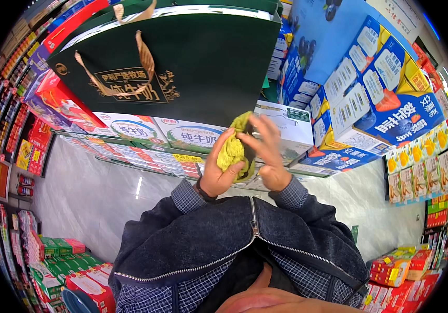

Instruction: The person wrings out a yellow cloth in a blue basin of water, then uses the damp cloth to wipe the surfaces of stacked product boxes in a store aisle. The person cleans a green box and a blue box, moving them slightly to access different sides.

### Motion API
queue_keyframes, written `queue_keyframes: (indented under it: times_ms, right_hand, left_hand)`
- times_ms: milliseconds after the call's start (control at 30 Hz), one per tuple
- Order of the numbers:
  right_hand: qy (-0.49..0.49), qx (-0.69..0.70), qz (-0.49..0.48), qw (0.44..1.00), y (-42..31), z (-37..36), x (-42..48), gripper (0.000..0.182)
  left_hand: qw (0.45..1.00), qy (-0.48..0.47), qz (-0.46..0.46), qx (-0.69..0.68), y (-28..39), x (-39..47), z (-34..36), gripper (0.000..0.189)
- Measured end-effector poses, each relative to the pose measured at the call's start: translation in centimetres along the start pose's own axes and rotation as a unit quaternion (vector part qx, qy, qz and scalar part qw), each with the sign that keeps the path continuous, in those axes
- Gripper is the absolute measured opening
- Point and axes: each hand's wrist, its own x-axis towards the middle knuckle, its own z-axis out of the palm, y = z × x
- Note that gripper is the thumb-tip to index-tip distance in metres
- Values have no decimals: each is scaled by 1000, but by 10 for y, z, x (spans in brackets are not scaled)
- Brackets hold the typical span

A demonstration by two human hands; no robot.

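Observation:
In front of my chest, my left hand (218,168) holds a crumpled yellow-green cloth (231,150), thumb across its lower part. The cloth's right side looks dark. Blurred by motion, my right hand (272,156) is at that side with its fingers apart. Its fingertips overlap the cloth's edge; whether they press on it I cannot tell. Just beyond both hands stands a large dark-green paper gift bag (208,70) with gold-coloured ribbon handles and gold printing. Under the bag are white milk cartons (130,127).
Blue-and-yellow drink cartons (380,101) are stacked to the right, near a white box (286,125). A red gift box (65,98) stands at left. Shelves (2,113) line the far left. Grey tiled floor (90,195) surrounds the display; green cartons (67,266) are stacked at lower left.

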Motion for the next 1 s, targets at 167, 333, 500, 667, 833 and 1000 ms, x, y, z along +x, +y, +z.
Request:
queue_keyframes:
  times_ms: [167, 333, 500, 667, 833, 1000]
  right_hand:
    - [219, -147, -91, 960, 16, -41, 52, 72]
    - [253, -117, -232, 932, 6, -60, 153, 54]
    - [219, -40, -159, 962, 6, -71, 175, 24]
    - [243, -136, -161, 947, -1, -63, 174, 26]
    - [243, -108, -154, 952, -1, -59, 175, 28]
    - [258, -94, -153, 949, 4, -57, 174, 28]
  left_hand:
    - [855, 98, 313, 402, 62, 75, -20, 49]
    - [735, 110, 365, 561, 62, 145, -1, 49]
    - [721, 148, 351, 578, 53, 150, 0, 49]
    - [738, 140, 302, 587, 53, 148, -46, 53]
    - [747, 202, 265, 575, 48, 147, -104, 59]
    - [747, 318, 205, 546, 37, 146, -155, 59]
